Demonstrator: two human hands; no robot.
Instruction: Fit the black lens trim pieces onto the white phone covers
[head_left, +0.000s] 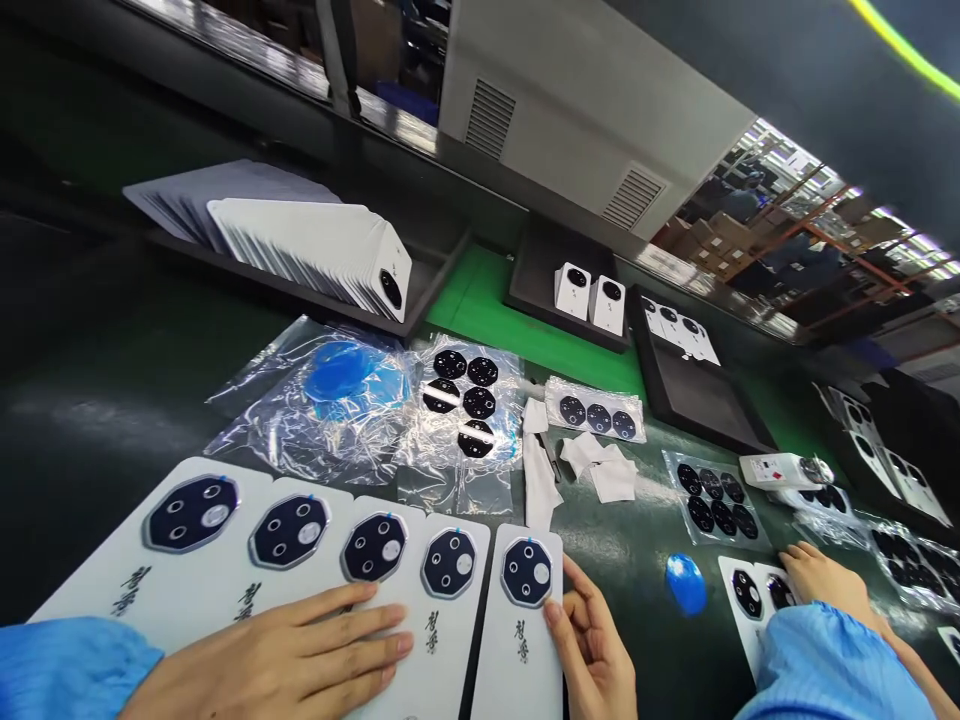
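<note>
White phone back panels [285, 588], four in a close row, lay face up on the dark green surface [667, 665]; a fifth panel [517, 685] lay just to their right across a narrow gap; each of the five carried one octagonal camera plate; black brush-style script [522, 641], set vertically, showed on four of them, though its characters could not be read with certainty; the fifth panel's long axis ran away from the person, its camera plate [526, 572] at the far end; the left hand [292, 650] lay flat across the row, its grip released and fingers outstretched; the right hand [600, 640] had its grip pinched on the fifth panel's right edge, thumb on top; farther off, one clear film sheet [454, 488] showed five black discs, a strip [596, 416] three, and another sheet [716, 500] six; a white bottle [772, 470] bore a label with a red mark, its print too small to read; a co-worker's hand [825, 580] was beside two more panels [739, 640].
</note>
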